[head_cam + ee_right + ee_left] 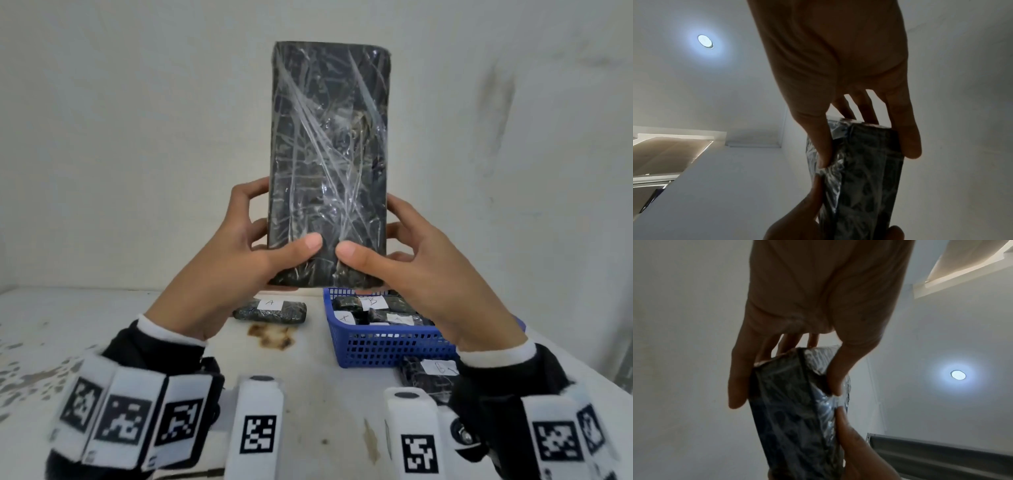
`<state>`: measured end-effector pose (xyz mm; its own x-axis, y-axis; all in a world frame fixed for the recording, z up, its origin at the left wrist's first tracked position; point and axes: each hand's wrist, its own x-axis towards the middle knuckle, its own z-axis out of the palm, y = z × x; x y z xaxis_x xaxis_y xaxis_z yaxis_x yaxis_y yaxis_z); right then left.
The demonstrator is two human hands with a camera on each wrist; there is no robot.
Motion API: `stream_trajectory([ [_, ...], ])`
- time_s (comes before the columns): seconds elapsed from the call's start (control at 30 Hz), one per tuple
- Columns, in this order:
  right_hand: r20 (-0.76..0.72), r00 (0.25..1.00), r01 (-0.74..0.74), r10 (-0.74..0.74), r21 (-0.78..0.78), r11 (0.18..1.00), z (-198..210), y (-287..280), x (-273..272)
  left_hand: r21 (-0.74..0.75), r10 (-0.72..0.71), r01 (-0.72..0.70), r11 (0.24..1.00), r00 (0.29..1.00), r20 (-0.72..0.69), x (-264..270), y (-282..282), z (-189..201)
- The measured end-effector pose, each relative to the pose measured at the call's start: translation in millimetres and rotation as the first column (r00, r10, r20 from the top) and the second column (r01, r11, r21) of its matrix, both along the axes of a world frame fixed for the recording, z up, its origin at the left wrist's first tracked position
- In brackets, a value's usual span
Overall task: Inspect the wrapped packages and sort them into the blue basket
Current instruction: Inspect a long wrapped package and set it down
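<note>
A tall dark package (329, 154) wrapped in clear film stands upright in front of the wall, held up by both hands at its lower end. My left hand (260, 246) grips its left edge, thumb on the front face. My right hand (387, 250) grips its right edge the same way. The left wrist view shows the package (795, 410) pinched between thumb and fingers; so does the right wrist view, with the package (865, 178). The blue basket (383, 346) sits on the table below, holding several labelled wrapped packages.
A small wrapped package labelled A (270, 310) lies on the white table (318, 383) left of the basket, by a brown stain (272, 335). Another labelled package (428, 375) lies in front of the basket. A wall rises close behind.
</note>
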<state>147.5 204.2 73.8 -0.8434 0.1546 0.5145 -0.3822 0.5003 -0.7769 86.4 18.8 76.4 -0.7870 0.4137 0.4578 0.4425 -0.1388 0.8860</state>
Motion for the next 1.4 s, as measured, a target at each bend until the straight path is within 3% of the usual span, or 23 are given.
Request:
stream_trajectory([
  [0.13, -0.001, 1.000, 0.017, -0.017, 0.042, 0.999, -1.8, -3.8, 0.1, -0.020, 0.098, -0.100, 0.995, 0.993, -0.068, 3.6, 4.6, -1.7],
  [0.33, 0.022, 1.000, -0.006, 0.008, -0.054, 0.999, -0.5, -0.1, 0.0, -0.037, 0.166, -0.170, 0.985, 0.982, -0.095, 1.6, 8.7, -3.7],
  [0.57, 0.023, 1.000, -0.013, 0.016, -0.107, 0.994, 1.9, 7.7, 1.4, 0.057, 0.164, -0.161, 0.985, 0.985, -0.056, -3.3, 7.4, -3.1],
  [0.77, 0.019, 0.999, 0.040, -0.039, -0.064, 0.997, 3.1, 8.8, 2.9, 0.123, 0.116, -0.111, 0.986, 0.993, -0.037, -4.8, 7.4, -4.2],
  [0.9, 0.004, 0.995, 0.100, -0.100, -0.005, 0.995, 2.8, 5.6, 5.8, 0.096, 0.116, -0.111, 0.989, 0.992, -0.055, -1.6, 9.5, -4.0],
  [1.13, -0.023, 0.988, 0.151, -0.150, 0.058, 0.987, -3.1, -2.6, -1.7, 0.030, 0.252, -0.250, 0.968, 0.961, -0.116, 2.3, 13.4, -5.6],
  [1.4, -0.011, 0.986, 0.166, -0.166, 0.071, 0.984, 0.9, -3.4, 0.8, -0.027, 0.220, -0.230, 0.973, 0.954, -0.203, -0.6, 10.5, -4.1],
])
